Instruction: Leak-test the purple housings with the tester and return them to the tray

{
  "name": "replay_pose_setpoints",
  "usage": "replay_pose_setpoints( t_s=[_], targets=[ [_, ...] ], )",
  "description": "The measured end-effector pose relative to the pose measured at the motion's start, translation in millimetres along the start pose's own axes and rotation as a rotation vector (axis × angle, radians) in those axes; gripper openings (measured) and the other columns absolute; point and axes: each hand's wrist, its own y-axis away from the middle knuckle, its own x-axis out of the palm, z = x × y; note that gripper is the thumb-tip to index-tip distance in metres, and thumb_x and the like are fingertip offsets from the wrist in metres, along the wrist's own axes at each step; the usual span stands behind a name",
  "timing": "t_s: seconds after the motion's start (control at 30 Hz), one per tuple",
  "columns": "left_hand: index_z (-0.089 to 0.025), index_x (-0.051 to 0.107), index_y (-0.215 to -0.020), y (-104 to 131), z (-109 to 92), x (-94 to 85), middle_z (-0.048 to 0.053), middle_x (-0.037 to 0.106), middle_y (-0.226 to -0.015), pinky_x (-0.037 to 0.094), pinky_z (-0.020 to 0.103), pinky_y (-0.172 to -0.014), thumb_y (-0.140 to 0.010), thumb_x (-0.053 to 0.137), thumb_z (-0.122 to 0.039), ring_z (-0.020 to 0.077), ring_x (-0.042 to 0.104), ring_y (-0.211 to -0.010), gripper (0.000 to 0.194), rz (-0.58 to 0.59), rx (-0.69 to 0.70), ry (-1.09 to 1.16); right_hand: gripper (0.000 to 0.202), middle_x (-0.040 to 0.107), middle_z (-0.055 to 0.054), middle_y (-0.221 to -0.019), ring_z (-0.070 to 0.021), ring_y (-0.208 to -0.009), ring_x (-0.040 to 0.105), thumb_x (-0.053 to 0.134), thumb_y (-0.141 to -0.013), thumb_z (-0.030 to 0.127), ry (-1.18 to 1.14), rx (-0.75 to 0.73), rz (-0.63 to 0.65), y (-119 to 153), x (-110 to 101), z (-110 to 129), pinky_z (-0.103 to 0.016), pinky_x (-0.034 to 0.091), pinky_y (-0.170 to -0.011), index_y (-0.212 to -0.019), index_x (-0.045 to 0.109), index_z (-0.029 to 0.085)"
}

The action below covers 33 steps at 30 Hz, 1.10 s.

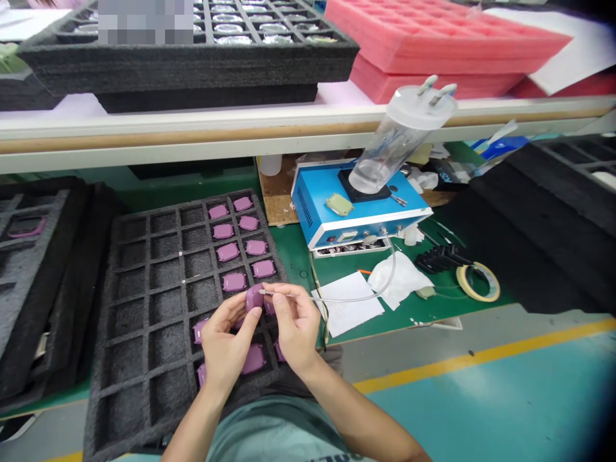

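My left hand [226, 340] pinches a small purple case [254, 297] between thumb and fingers, tilted on edge above a black foam tray [126, 308]. Beside it, my right hand [296, 324] grips the thin tip [269, 292] of a clear tube [353, 299], its end touching or very close to the case. The tube curves back to a blue machine [308, 218]. More purple cases [234, 282] lie in the tray's right-hand compartments, some partly hidden by my hands.
A clear cylinder [385, 151] and a green case [339, 205] sit on the machine. White paper [347, 301], cloth [399, 277] and a tape roll [478, 282] lie right. Black foam trays [192, 70] and pink foam [433, 48] fill the shelf.
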Motion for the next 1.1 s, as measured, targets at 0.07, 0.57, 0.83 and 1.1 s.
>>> replay_pose_setpoints(
  t_s=[0.07, 0.57, 0.83, 1.1],
  targets=[
    [-0.016, 0.076, -0.106, -0.1, 0.5, -0.2, 0.009, 0.079, -0.104, 0.064, 0.032, -0.087, -0.076, 0.081, -0.029, 0.0209, 0.077, -0.091, 0.032, 0.003, 0.006, 0.001, 0.013, 0.075, -0.008, -0.106, -0.0191, -0.101, 0.074, 0.06, -0.098, 0.031, -0.001, 0.003, 0.001, 0.1, 0.0, -0.3, -0.034, 0.063, -0.089, -0.103, 0.066, 0.021],
    [-0.017, 0.076, -0.106, -1.3, -0.9, -0.2, 0.008, 0.079, -0.104, 0.063, 0.028, -0.086, -0.077, 0.081, -0.026, 0.0191, 0.077, -0.091, 0.031, 0.006, 0.015, 0.021, 0.009, 0.075, -0.008, -0.106, -0.018, -0.101, 0.074, 0.06, -0.099, 0.026, -0.008, -0.015, 0.005, -0.4, 0.0, 0.6, -0.032, 0.063, -0.089, -0.103, 0.066, 0.021],
    [-0.015, 0.076, -0.107, -0.6, -0.6, -1.4, 0.009, 0.079, -0.104, 0.063, 0.028, -0.085, -0.077, 0.08, -0.026, 0.0198, 0.077, -0.091, 0.032, 0.015, 0.019, 0.01, 0.009, 0.075, -0.006, -0.106, -0.0168, -0.101, 0.074, 0.059, -0.099, 0.024, -0.015, -0.014, 0.007, 0.6, -0.1, -1.0, -0.031, 0.062, -0.089, -0.104, 0.066, 0.022],
    [-0.016, 0.073, -0.108, 5.0, -0.3, -1.6, 0.009, 0.079, -0.105, 0.063, 0.03, -0.085, -0.083, 0.075, -0.028, 0.0211, 0.077, -0.092, 0.028, 0.052, 0.045, -0.019, 0.011, 0.076, -0.007, -0.103, -0.0179, -0.096, 0.075, 0.061, -0.097, 0.029, 0.035, -0.02, 0.009, 3.9, -0.9, 3.6, -0.033, 0.064, -0.088, -0.101, 0.067, 0.02]
  ],
)
